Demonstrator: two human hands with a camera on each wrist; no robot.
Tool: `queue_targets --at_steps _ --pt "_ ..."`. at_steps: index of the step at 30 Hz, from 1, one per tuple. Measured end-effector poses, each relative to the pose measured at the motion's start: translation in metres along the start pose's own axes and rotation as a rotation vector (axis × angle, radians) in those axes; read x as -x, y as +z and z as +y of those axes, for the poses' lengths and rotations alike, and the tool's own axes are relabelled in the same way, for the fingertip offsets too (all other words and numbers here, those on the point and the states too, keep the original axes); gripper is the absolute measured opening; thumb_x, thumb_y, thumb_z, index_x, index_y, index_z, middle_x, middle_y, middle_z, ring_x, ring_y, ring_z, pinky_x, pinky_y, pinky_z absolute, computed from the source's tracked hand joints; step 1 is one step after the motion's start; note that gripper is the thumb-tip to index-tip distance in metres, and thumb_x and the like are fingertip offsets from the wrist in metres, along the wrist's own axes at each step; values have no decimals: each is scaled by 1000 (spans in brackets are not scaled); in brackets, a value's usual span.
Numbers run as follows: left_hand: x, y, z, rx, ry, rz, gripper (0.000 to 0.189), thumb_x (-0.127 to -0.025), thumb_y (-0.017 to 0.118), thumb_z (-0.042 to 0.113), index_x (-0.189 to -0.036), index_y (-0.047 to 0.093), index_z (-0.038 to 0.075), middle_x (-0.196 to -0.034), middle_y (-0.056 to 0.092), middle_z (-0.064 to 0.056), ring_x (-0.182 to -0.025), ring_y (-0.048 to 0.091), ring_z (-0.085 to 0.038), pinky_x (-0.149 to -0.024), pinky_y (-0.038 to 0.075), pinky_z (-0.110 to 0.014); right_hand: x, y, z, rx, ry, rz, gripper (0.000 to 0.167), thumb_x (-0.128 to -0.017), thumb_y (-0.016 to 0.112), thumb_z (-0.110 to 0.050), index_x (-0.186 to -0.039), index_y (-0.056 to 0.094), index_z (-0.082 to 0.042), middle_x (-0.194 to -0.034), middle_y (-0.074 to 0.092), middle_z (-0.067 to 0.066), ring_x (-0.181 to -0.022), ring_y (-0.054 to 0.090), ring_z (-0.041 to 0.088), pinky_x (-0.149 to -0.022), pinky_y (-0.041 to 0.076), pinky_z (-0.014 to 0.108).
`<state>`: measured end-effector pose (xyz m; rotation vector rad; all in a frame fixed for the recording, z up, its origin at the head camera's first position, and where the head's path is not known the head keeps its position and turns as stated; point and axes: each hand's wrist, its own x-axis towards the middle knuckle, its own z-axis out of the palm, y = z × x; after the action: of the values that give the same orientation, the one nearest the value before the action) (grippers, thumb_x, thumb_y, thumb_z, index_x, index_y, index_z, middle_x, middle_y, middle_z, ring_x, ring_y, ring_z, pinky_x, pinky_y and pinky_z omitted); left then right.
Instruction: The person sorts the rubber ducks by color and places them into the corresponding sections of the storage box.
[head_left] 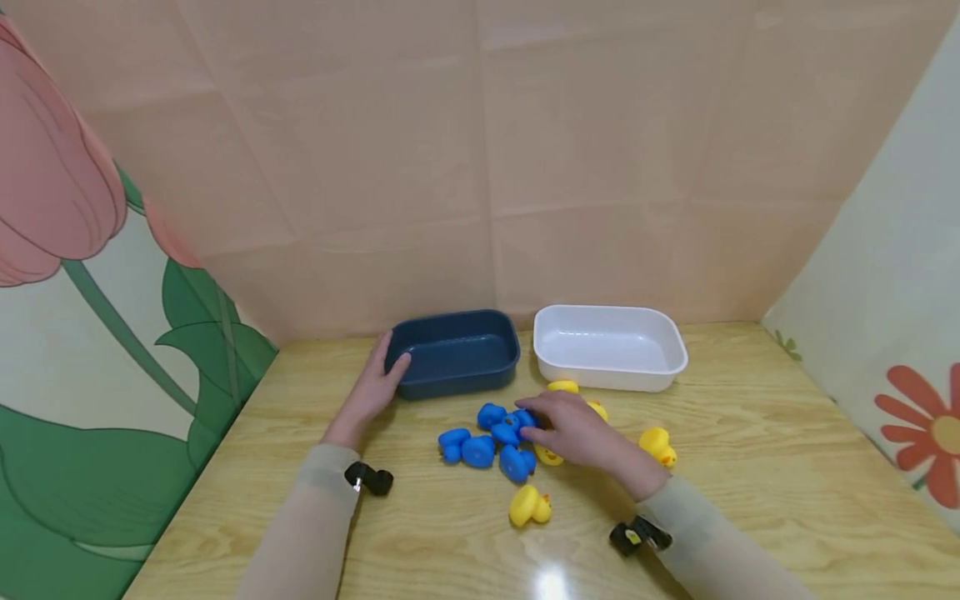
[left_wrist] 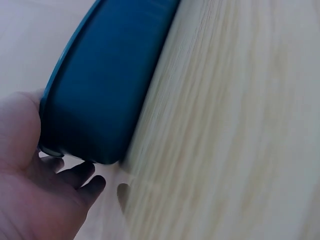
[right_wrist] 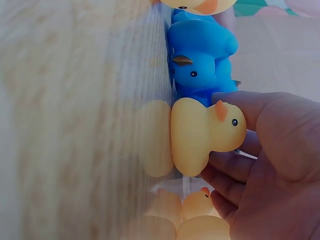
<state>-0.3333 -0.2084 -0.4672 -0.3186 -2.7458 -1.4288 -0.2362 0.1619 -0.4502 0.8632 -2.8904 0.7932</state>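
Note:
My left hand (head_left: 372, 388) grips the left end of a dark blue basin (head_left: 459, 386), thumb over its front rim and fingers along its side. That basin (left_wrist: 100, 75) fills the upper left of the left wrist view. My right hand (head_left: 573, 423) is down among rubber ducks, thumb and index finger on either side of a blue rubber duck (head_left: 527, 419) in a cluster of several blue ones. In the right wrist view a yellow rubber duck (right_wrist: 190, 137) lies in front of the palm and partly hides the fingers. Blue ducks (right_wrist: 200, 42) sit beyond the thumb.
A white basin (head_left: 611, 379) stands right of the dark one, against the pink backdrop (head_left: 600, 150). One yellow duck (head_left: 529, 506) lies nearer me, another (head_left: 657, 447) right of my hand. More yellow ducks are partly hidden behind the right hand on the wooden table (head_left: 787, 467).

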Motion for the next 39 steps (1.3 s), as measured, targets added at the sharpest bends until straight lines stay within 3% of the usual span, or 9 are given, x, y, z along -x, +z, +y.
queue_targets --at_steps 9,16,23,30,33,39 --pt "-1 11 0 101 -49 32 77 -119 47 47 -180 8 21 -185 4 -12 -169 6 -37 -134 9 -60 -2 -1 1 7 18 -3 35 -104 80 -30 -129 80 -6 -117 79 3 -104 68 21 -97 57 49" --pt "-1 23 4 204 -76 94 73 -119 46 48 -179 17 21 -185 13 -7 -169 12 -36 -134 11 -59 -2 0 0 -9 36 15 34 -103 82 -33 -125 82 -7 -113 78 0 -101 67 20 -95 58 48" --pt "-3 29 -1 375 -81 114 60 -122 35 32 -179 21 22 -184 15 -1 -169 9 -28 -135 8 -54 -3 -1 -2 -68 83 67 29 -104 80 -32 -125 82 -11 -104 74 -5 -92 63 16 -82 56 41" --pt "0 31 -4 381 -74 149 59 -121 38 27 -178 26 20 -183 20 -2 -169 13 -28 -135 10 -53 -4 -4 -8 -71 167 125 36 -104 81 -34 -132 80 -13 -117 76 0 -101 67 21 -91 60 47" --pt "0 31 -5 376 -70 153 59 -121 39 30 -178 26 21 -183 20 -1 -169 13 -28 -135 11 -54 -4 -8 -11 -107 190 142 39 -104 81 -34 -135 78 -12 -116 74 0 -103 68 23 -93 60 49" --pt "-3 31 -6 397 -52 166 58 -122 38 30 -178 26 23 -183 20 -2 -169 13 -29 -135 12 -55 -6 -19 -14 -173 153 204 42 -105 79 -32 -137 76 -5 -118 75 4 -114 71 31 -102 60 57"
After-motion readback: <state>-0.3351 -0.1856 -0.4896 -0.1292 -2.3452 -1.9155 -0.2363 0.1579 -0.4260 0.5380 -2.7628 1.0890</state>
